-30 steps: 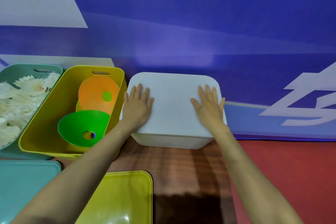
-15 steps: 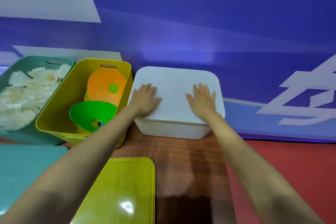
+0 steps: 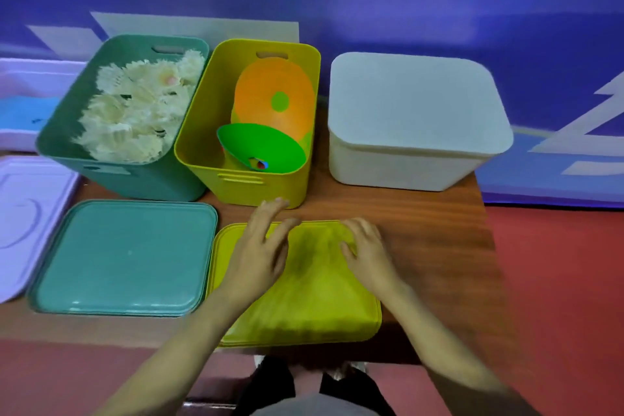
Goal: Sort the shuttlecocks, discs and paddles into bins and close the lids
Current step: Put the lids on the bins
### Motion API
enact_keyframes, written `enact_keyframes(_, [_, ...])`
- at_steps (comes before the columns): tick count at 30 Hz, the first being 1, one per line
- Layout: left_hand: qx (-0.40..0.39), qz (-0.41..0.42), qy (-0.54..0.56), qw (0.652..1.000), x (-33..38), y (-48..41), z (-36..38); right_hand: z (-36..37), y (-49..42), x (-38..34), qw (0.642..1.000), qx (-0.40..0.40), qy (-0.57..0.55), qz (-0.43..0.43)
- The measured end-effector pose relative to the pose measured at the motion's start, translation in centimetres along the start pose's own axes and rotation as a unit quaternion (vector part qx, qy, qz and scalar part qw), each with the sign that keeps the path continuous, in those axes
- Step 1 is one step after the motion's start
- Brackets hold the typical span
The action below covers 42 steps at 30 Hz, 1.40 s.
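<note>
head view. three bins in a row at the back of the tabletop (image 3: 422, 213).

- teal bin (image 3: 67, 135), left: open, heaped with white shuttlecocks (image 3: 135, 115), too tangled to count.
- yellow bin (image 3: 250, 186), middle: open. two discs read clearly, the orange disc (image 3: 266, 101) leaning on the far wall and the green disc (image 3: 263, 142) tipped in front of it. slivers of more behind, number unclear.
- white bin (image 3: 398, 169), right: white lid (image 3: 415, 101) seated flat on it. no paddles in sight; likely inside.

loose lids, three: teal lid (image 3: 125, 257) flat in front of its bin, yellow lid (image 3: 304, 297) flat in front of its bin, and a lilac lid (image 3: 20, 219) at the far left edge. each colour lies by its match, so closing needs only a short lift forward.

both hands are over the yellow lid, blurred. left hand (image 3: 260, 246): fingers spread and straight over the far left part, grip open, nothing held. right hand (image 3: 368, 250): fingers bent at the lid's far right edge; cannot tell whether that grip has closed on the rim. one hand to each side suits a wide, floppy lid.

judged step: taking up the yellow lid. two bins left to close.
</note>
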<state>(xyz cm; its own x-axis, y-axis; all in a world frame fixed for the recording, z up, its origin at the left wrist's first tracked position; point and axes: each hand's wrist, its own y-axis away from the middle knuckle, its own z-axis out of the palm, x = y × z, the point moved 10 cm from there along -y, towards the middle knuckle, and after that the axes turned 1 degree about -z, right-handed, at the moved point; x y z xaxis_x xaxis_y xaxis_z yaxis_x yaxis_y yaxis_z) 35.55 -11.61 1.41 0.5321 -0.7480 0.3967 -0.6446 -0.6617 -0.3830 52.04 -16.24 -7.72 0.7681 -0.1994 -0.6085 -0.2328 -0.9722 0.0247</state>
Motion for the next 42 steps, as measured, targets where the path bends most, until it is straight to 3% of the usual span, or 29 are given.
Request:
enact_keyframes(3, [-0.084,-0.050,0.014,0.995,-2.9,4.4,3.2,1.9,1.1,3.6,0.979,-0.017,0.096,0.178])
enact_keyframes(6, [-0.244,-0.138,-0.012,0.960,-6.3,8.1,8.5,2.8,2.6,6.0,0.943,-0.046,0.101,0.313])
enact_keyframes(9, [-0.389,-0.187,-0.058,0.900,-7.0,11.3,12.8,2.9,3.2,7.1,0.937,-0.030,0.103,0.333])
enact_keyframes(16, [-0.427,-0.240,-0.014,0.872,-3.6,10.3,14.3,1.0,3.6,8.9,0.944,-0.038,0.059,0.323])
enact_keyframes(19, [-0.352,-0.163,0.172,0.906,2.4,7.6,12.0,-3.1,3.0,8.7,0.956,-0.002,-0.020,0.292])
enact_keyframes(21, [-0.281,-0.077,0.221,0.931,6.5,6.3,9.5,-6.5,2.4,8.3,0.953,0.037,-0.095,0.286])
enact_keyframes(24, [-0.127,0.043,0.140,0.981,10.5,5.4,5.3,-9.8,1.7,6.6,0.926,0.062,-0.252,0.275])
enact_keyframes(28, [0.036,0.110,0.058,0.992,12.8,5.4,0.9,-11.5,0.3,3.0,0.890,0.035,-0.397,0.220])
enact_keyframes(32, [0.162,0.025,0.070,0.984,11.3,4.5,-4.3,-11.0,-0.5,0.3,0.841,-0.016,-0.514,0.170])
enact_keyframes(37, [0.244,-0.121,0.129,0.954,6.9,2.2,-8.6,-7.8,-1.3,-1.4,0.892,-0.084,-0.420,0.146])
enact_keyframes(42, [0.317,-0.264,0.333,0.848,-0.3,1.2,-12.1,-5.8,-2.0,-2.8,0.924,-0.088,-0.343,0.141])
